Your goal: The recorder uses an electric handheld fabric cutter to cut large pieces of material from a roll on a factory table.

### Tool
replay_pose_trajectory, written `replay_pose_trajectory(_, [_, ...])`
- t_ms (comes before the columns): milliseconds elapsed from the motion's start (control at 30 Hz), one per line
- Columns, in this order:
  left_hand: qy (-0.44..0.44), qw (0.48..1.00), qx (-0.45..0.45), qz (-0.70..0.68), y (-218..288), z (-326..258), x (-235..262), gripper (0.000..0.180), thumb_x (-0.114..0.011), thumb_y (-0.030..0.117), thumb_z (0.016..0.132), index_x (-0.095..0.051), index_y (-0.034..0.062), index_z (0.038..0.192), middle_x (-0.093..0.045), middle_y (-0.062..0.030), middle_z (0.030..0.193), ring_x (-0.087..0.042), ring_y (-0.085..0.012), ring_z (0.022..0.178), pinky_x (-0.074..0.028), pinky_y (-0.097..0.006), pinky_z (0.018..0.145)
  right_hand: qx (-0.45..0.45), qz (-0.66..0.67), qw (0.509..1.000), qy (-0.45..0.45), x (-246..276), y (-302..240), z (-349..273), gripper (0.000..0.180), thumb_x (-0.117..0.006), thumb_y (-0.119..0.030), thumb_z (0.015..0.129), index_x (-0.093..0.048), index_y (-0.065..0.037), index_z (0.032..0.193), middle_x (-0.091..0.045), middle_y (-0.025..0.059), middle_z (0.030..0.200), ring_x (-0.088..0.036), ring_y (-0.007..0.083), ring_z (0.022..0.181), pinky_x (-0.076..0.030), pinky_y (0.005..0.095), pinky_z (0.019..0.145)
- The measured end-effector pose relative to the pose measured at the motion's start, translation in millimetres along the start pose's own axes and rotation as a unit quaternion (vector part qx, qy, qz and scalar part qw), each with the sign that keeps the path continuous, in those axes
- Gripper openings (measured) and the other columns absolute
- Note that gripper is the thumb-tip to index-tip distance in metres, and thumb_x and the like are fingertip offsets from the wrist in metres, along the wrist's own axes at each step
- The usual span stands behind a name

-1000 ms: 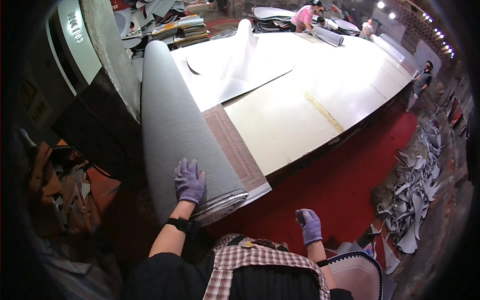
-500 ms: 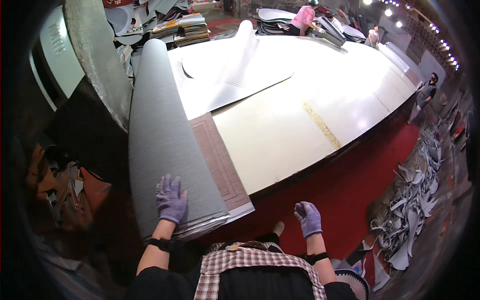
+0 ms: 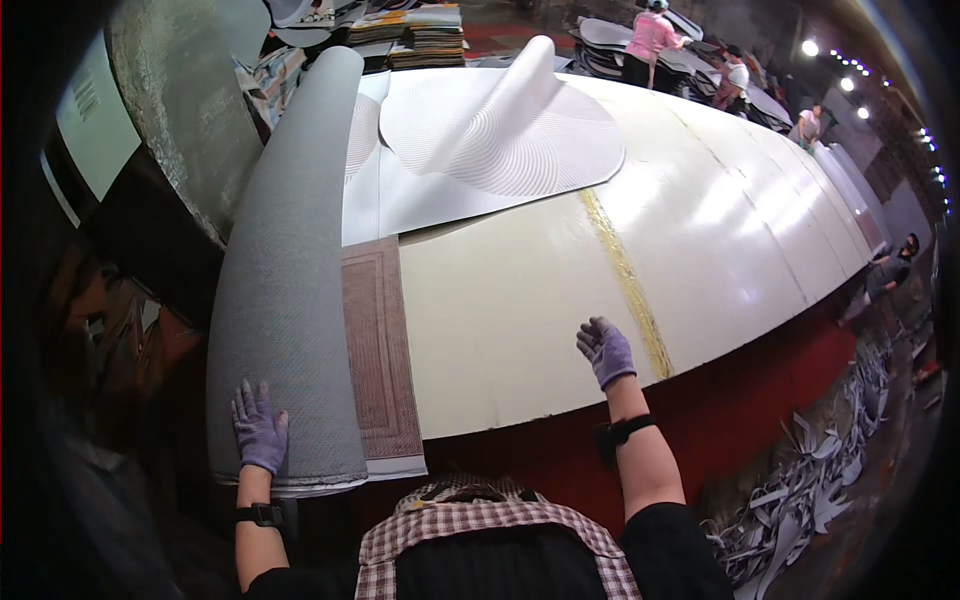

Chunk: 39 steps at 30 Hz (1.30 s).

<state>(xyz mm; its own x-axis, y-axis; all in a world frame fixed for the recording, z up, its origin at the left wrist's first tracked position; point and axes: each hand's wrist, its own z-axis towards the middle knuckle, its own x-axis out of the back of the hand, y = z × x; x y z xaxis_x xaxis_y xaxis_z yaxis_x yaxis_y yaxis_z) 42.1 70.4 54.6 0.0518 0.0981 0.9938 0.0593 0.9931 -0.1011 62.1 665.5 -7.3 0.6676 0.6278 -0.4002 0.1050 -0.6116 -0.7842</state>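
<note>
My left hand point(image 3: 260, 430), in a purple glove, lies flat with fingers spread on the near end of a long grey roll of carpet-like sheet point(image 3: 285, 270). The roll stretches along the table's left side toward the far end. Beside it shows a strip of brown mat point(image 3: 378, 350) with a rectangular border pattern, partly under the roll. My right hand point(image 3: 606, 352), also gloved, is over the cream tabletop point(image 3: 500, 330), fingers extended and nothing held. Farther back lies a white sheet with curved lines point(image 3: 560, 150), its middle lifted into a fold.
Yellow tape point(image 3: 630, 285) crosses the tabletop. A concrete pillar point(image 3: 180, 110) stands at the left, near stacked mats point(image 3: 425, 40). Several people work at the far end; one person point(image 3: 885, 275) is at the right. Grey scraps point(image 3: 800, 500) lie along the floor at right.
My view has turned right. My right hand has moved forward from beyond the table's near edge to over the tabletop. The left hand remains on the roll, now nearer its left side.
</note>
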Motion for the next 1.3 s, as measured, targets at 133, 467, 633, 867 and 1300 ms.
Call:
replay_pose_trajectory(133, [-0.062,0.996,0.062,0.002,21,-3,18,0.07,-0.055,0.031,0.082,-0.023,0.0069,0.14,-0.015,-0.0246,0.145,-0.016,-0.0387,0.134,-0.012,-0.045,0.112,-0.015,0.046,0.999,-0.008,-9,-17,53,0.045,-0.051,-0.029,0.09,-0.043,0.002,0.122,-0.052,0.0193,0.116,-0.055,0.0311,0.103,-0.048,0.0408,0.088])
replay_pose_trajectory(467, [-0.094,0.951,0.289,0.048,65,9,15,0.079,-0.058,0.035,0.08,-0.016,0.008,0.142,-0.013,-0.0238,0.146,-0.016,-0.0369,0.135,-0.011,-0.043,0.112,-0.077,0.03,0.996,0.024,-4,-73,242,0.06,-0.047,-0.033,0.091,-0.025,0.001,0.136,-0.033,0.0229,0.137,-0.038,0.0362,0.125,-0.036,0.0447,0.102])
replay_pose_trajectory(633, [-0.143,0.909,0.386,0.068,93,34,33,0.087,-0.06,0.037,0.078,-0.012,0.0022,0.141,-0.016,-0.0272,0.144,-0.018,-0.0397,0.133,-0.014,-0.042,0.111,-0.127,-0.014,0.992,-0.002,-49,-77,349,0.058,-0.045,-0.033,0.092,-0.026,-0.001,0.136,-0.031,0.0219,0.139,-0.038,0.0354,0.125,-0.036,0.0445,0.101])
replay_pose_trajectory(867, [-0.135,0.879,0.455,0.047,122,66,34,0.098,-0.07,0.033,0.07,-0.01,0.0003,0.141,-0.015,-0.0279,0.144,-0.016,-0.0405,0.134,-0.018,-0.042,0.111,-0.155,0.088,0.983,0.036,-43,-63,504,0.059,-0.035,-0.038,0.093,-0.016,-0.01,0.143,-0.016,0.0173,0.148,-0.02,0.0351,0.135,-0.022,0.0449,0.109])
replay_pose_trajectory(1300, [-0.23,0.802,0.551,0.003,129,97,43,0.101,-0.067,0.039,0.074,-0.005,-0.0017,0.142,-0.007,-0.0237,0.148,-0.009,-0.0331,0.138,-0.013,-0.035,0.112,-0.048,-0.175,0.983,0.021,-140,-144,614,0.028,-0.06,-0.04,0.082,-0.055,-0.013,0.077,-0.052,0.002,0.059,-0.046,0.0143,0.044,-0.038,0.0263,0.04])
